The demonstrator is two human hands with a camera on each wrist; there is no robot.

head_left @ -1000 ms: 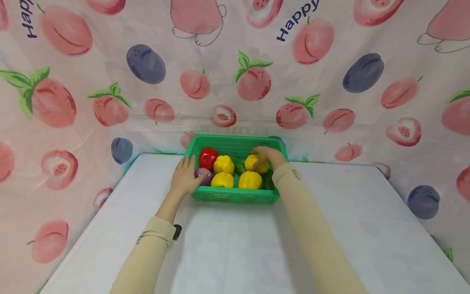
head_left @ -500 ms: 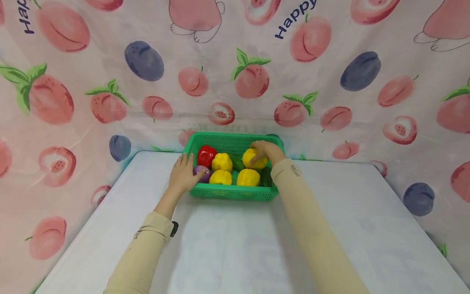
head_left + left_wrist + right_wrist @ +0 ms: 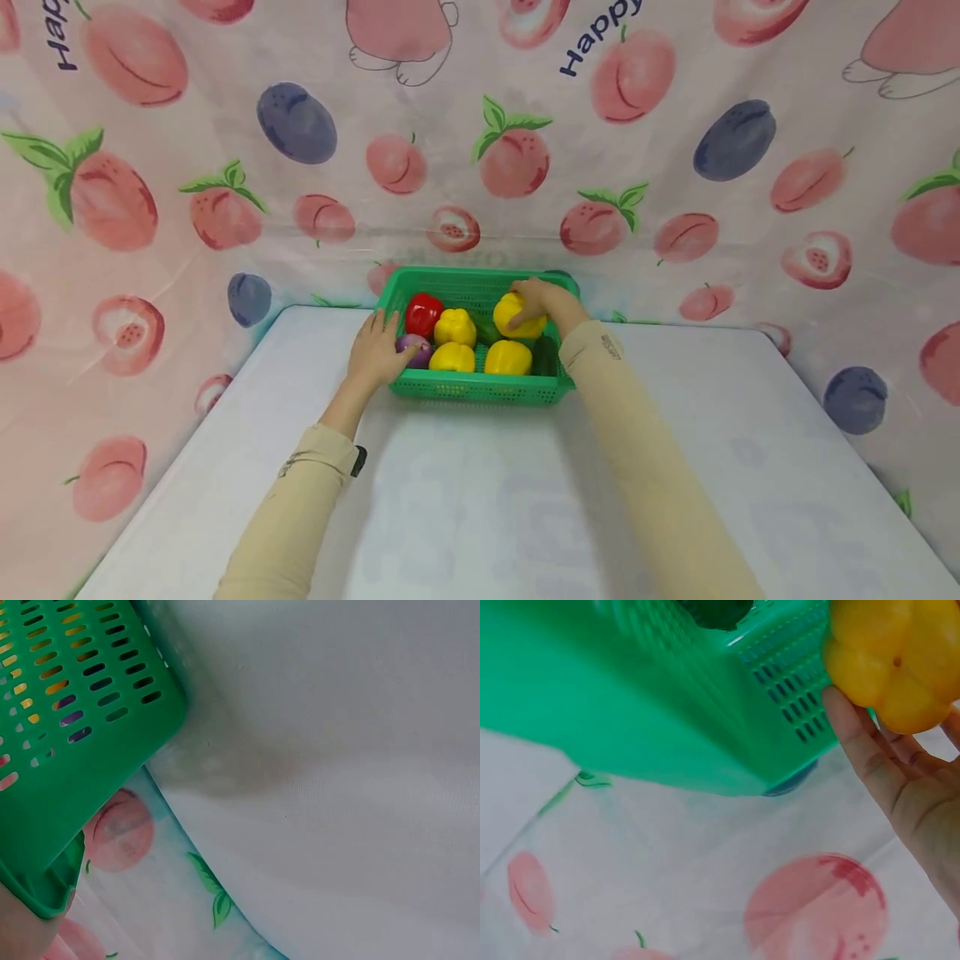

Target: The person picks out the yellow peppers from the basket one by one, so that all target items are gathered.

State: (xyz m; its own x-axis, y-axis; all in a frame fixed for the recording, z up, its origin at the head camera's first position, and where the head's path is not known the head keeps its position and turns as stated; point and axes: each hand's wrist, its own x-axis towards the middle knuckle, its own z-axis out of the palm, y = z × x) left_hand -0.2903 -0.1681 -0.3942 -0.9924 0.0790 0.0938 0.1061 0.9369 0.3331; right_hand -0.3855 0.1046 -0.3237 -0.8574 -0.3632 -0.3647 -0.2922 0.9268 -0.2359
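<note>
Toward the back of the table stands a green plastic basket of vegetables. My left hand holds its left rim, fingers along the outer side and thumb over the inside, beside a purple vegetable. In the basket's back right part, my right hand grips a yellow bell pepper. The right wrist view shows the lobed bottom of this pepper above the fingers. Also in the basket are a red bell pepper, several other yellow peppers and dark green vegetables, partly hidden.
A white tabletop spreads in front of the basket and to both sides. Behind it hangs a pink fruit-print cloth, close to the basket's back wall. In the left wrist view, the basket's slotted side fills the upper left.
My right hand has raised the yellow bell pepper slightly from its place among the vegetables. The left hand stays at the basket's left rim. The head view has shifted a little.
</note>
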